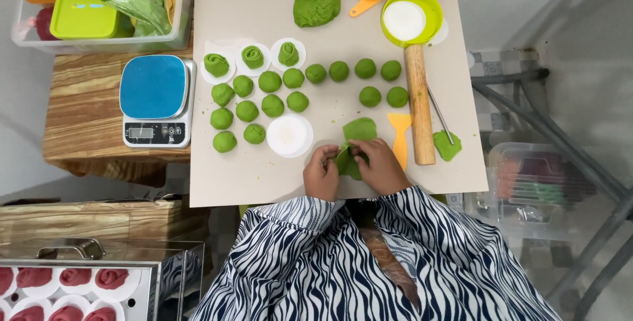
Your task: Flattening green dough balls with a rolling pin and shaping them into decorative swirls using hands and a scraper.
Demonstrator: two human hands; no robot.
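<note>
A flattened strip of green dough (356,137) lies on the beige work mat (264,176) near its front edge. My left hand (320,173) and my right hand (381,166) both pinch the near end of this strip and fold it. Several green dough balls (271,104) sit in rows beyond my hands. Three rolled green dough pieces (252,56) rest on round white papers at the back left. A large lump of green dough (318,4) lies at the far edge.
A stack of round white papers (289,135) sits left of the strip. A wooden rolling pin (419,103), a yellow scraper (399,137) and a thin metal tool (440,115) lie to the right. A blue-topped kitchen scale (155,100) stands left of the mat. Pink shaped pieces (72,288) fill a tray at bottom left.
</note>
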